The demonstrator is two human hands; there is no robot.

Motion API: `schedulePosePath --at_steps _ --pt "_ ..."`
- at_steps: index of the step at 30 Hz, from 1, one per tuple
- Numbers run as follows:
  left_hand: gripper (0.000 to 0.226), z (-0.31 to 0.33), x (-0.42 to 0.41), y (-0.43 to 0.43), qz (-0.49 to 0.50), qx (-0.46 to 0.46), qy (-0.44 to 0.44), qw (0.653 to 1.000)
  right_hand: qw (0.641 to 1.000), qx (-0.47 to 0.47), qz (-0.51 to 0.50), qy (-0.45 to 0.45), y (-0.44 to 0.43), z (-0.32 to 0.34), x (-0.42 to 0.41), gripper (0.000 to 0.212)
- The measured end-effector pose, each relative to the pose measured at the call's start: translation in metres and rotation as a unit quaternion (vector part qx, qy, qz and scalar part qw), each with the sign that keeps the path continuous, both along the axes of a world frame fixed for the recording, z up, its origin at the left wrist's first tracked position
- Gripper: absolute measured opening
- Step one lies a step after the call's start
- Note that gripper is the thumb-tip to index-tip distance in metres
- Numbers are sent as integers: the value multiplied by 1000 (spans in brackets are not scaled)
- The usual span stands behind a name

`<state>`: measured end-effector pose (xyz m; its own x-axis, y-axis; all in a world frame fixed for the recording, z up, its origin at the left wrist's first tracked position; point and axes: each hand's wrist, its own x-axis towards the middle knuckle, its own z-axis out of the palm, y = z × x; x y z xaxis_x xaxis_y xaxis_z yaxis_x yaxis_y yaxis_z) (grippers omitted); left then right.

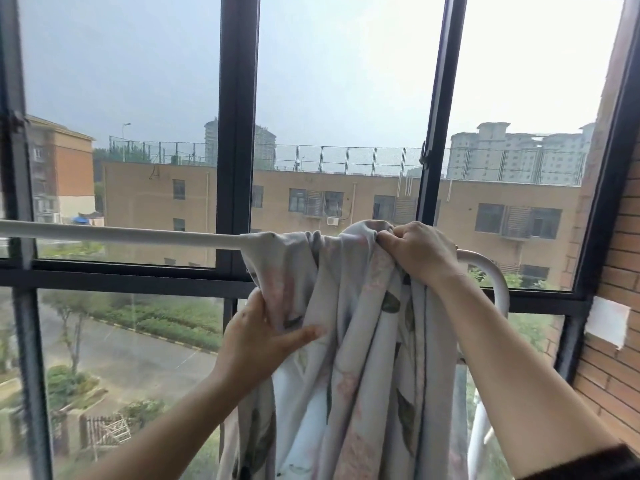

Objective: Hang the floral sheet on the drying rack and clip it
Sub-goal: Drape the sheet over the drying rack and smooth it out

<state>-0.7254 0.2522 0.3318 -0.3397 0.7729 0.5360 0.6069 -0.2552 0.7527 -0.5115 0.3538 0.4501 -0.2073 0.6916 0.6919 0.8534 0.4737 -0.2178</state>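
Two bare forearms reach up toward the white tubular metal rail of the drying rack. Just below the rail, the left hand pinches a fold of the pale grey fabric sheet printed with pink flowers and dark leaves between thumb and fingers. On the rail's right end, the right hand grips the sheet's bunched top with curled fingers. The sheet is draped over the rail and hangs in folds beneath it. Behind the rail stands a dark-framed window.
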Motion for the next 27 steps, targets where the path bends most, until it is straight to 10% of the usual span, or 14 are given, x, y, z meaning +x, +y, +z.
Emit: schedulePosePath --at_steps 5,14,27 --pt "79 -13 21 10 -42 -51 15 998 1000 3 5 4 3 -1 0 51" --pt "5 -9 31 4 -146 -127 -122 974 1000 2 22 19 5 -1 7 54" --pt "19 176 -41 -19 -71 119 -94 986 999 24 43 21 9 -2 12 50"
